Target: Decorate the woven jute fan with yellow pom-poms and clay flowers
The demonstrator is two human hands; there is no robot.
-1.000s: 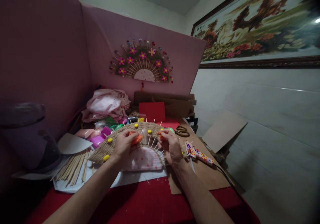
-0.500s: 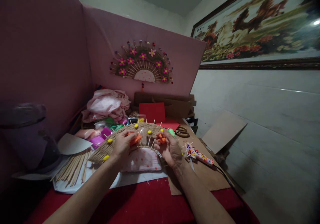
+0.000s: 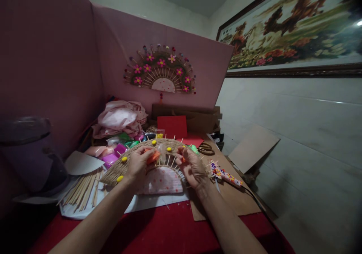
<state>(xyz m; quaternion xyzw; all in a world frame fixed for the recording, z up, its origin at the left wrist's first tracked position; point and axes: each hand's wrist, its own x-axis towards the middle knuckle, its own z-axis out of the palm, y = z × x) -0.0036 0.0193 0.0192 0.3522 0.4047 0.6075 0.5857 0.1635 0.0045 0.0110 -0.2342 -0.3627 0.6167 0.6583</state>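
My left hand (image 3: 139,162) is closed on an orange packet (image 3: 153,157) with a clear plastic edge, above the fan's twine band. My right hand (image 3: 192,167) has its fingers curled around a small orange piece (image 3: 184,159), mostly hidden by the fingers. Under both hands lies a half-round fan (image 3: 113,171), wrapped in brown twine, with thin sticks and several yellow dots (image 3: 169,149). At its base is a white spotted half-circle (image 3: 160,181).
Wooden sticks (image 3: 82,190) lie at left, near colored clay packs (image 3: 109,159) and pink cloth (image 3: 121,116). Scissors (image 3: 206,148) and a flowered glue gun (image 3: 226,176) with a cord lie at right on cardboard (image 3: 234,201). A finished fan (image 3: 161,63) hangs behind.
The fingers of my right hand have shifted over the orange piece, so less of it shows. My left hand has hardly moved.
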